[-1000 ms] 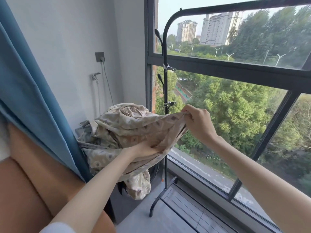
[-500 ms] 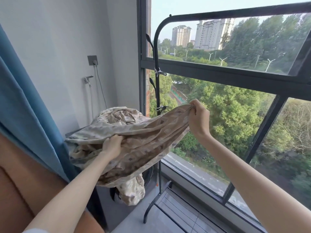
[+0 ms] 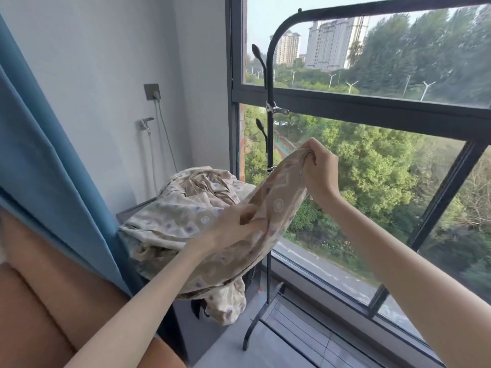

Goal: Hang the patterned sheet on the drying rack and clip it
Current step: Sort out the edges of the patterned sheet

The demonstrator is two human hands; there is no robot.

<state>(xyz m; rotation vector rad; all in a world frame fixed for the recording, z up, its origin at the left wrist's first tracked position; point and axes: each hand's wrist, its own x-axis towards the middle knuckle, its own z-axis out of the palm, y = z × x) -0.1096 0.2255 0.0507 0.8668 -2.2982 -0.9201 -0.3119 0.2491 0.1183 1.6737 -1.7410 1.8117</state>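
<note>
The beige patterned sheet (image 3: 186, 216) lies bunched on a dark appliance by the wall, with one end pulled up toward the window. My right hand (image 3: 317, 171) grips that raised end, level with the upright of the black drying rack (image 3: 270, 123). My left hand (image 3: 233, 225) pinches a fold of the sheet lower down, in the middle of the stretched part. A metal clip (image 3: 276, 109) sits clamped on the rack's upright, and a second one (image 3: 270, 169) shows just behind the cloth. The rack's top bar (image 3: 385, 10) runs to the right above both hands.
A blue curtain (image 3: 45, 155) hangs at the left over an orange seat back (image 3: 39, 301). A tap (image 3: 145, 126) and a wall socket (image 3: 152, 91) are on the white wall. The big window (image 3: 372, 107) is right behind the rack, whose foot (image 3: 255, 325) stands on the floor.
My right hand has lifted the sheet's end a little higher. My left hand has slid right along the cloth and now pinches a fold closer to the right hand.
</note>
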